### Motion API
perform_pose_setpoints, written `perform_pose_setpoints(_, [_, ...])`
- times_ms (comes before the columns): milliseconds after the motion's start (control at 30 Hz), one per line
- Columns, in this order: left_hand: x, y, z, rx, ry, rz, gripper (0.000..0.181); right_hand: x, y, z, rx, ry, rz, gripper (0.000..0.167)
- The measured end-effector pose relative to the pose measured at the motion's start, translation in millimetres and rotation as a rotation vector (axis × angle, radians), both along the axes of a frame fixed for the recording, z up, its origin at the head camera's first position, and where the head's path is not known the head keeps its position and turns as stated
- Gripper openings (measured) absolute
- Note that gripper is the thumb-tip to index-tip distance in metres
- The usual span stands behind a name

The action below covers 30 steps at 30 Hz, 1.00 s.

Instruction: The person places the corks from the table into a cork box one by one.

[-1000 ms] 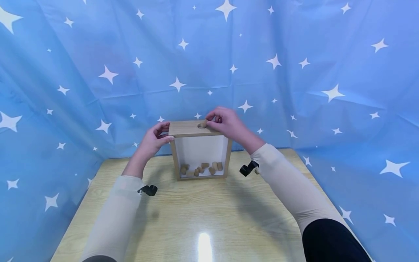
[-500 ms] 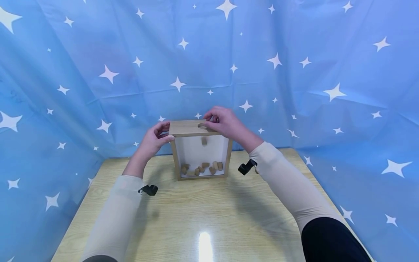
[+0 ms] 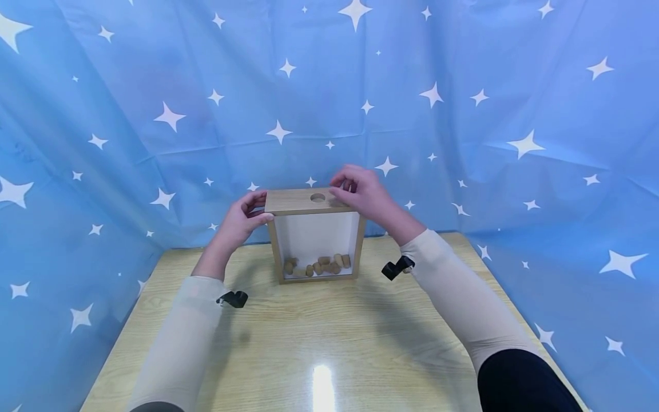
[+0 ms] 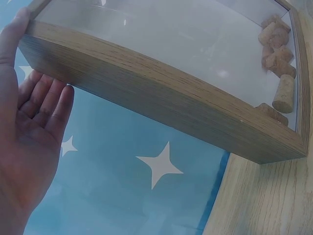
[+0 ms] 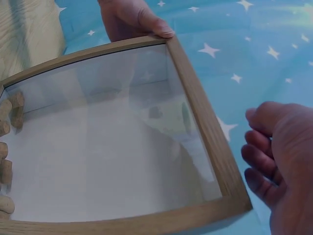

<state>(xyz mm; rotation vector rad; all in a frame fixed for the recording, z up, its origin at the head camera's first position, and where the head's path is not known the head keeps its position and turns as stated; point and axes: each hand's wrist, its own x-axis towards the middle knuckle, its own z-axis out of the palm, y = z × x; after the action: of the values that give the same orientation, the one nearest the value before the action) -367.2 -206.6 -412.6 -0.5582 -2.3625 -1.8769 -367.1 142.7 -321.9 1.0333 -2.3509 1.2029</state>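
Note:
A wooden shadow box (image 3: 288, 201) with a clear front stands upright toward the back of the table. Its top has a round hole (image 3: 317, 198). Several corks (image 3: 309, 270) lie along the bottom inside. My left hand (image 3: 242, 219) holds the box's upper left corner; in the left wrist view its thumb lies on the front frame and the fingers are against the side. Over the top's right end is my right hand (image 3: 362, 191), fingers loosely curled. The right wrist view shows this hand beside the frame, with no cork visible in it.
Blue star-patterned cloth (image 3: 329, 114) hangs behind and on both sides of the wooden table (image 3: 288, 343). A small cork-coloured object (image 3: 407, 270) lies on the table, partly hidden by the right wrist camera (image 3: 398, 267). Another small camera (image 3: 234, 299) is on the left wrist.
My right hand let a cork go through the hole; it fell and now lies among the others. The right hand has since shifted slightly right, away from the hole. My left hand stayed put.

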Motion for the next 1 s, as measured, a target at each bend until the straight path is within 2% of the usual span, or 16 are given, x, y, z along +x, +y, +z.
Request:
perform_pose_setpoints(333, [3.2, 0.8, 2.3, -0.014, 0.003, 0.015, 0.068, 13.2, 31.7, -5.0, -0.069, -0.018, -0.065, 0.006])
perform_pose_setpoints(533, [4.2, 1.7, 2.5, -0.019, -0.004, 0.018, 0.070, 16.0, 55.1, -13.8, -0.093, -0.017, -0.101, 0.006])
perform_pose_setpoints(700, [3.7, 1.4, 1.1, -0.021, 0.000, 0.020, 0.071, 17.6, 78.4, -29.8, -0.113, -0.042, -0.147, 0.007])
perform_pose_setpoints(833, [3.5, 1.8, 0.5, -0.014, -0.004, 0.015, 0.071, 20.3, 97.5, -48.2, -0.115, -0.130, -0.196, 0.010])
perform_pose_setpoints(1000, [2.6, 0.8, 0.6, -0.015, -0.002, 0.015, 0.070, 22.9, 118.3, -72.1, -0.055, -0.217, -0.247, 0.016])
